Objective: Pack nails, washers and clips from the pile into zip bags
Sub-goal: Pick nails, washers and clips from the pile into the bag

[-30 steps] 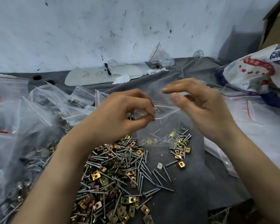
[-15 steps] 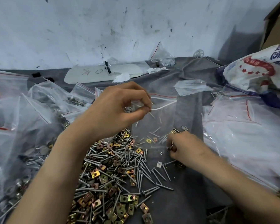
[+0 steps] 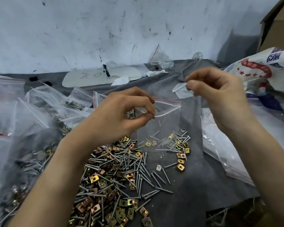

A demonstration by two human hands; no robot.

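Left hand point(image 3: 126, 115): grip pinches the near lip of the zip bag point(image 3: 161, 126), which hangs above the bench point(image 3: 187, 185), probably so the mouth gapes. Right hand point(image 3: 220, 97): grip pinches a nail point(image 3: 179, 89) just above the mouth, judged ready to drop in. The pile point(image 3: 118, 174) lies below. Unclear: whether the parts seen through the film sit inside the bag or behind it. Washers are hard to pick out.

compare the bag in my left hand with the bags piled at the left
The held bag hangs upright, mouth open, pinched by the left hand; the piled bags lie slumped. The held bag looks nearly empty; the piled bags look well filled. Both are clear with a red strip.
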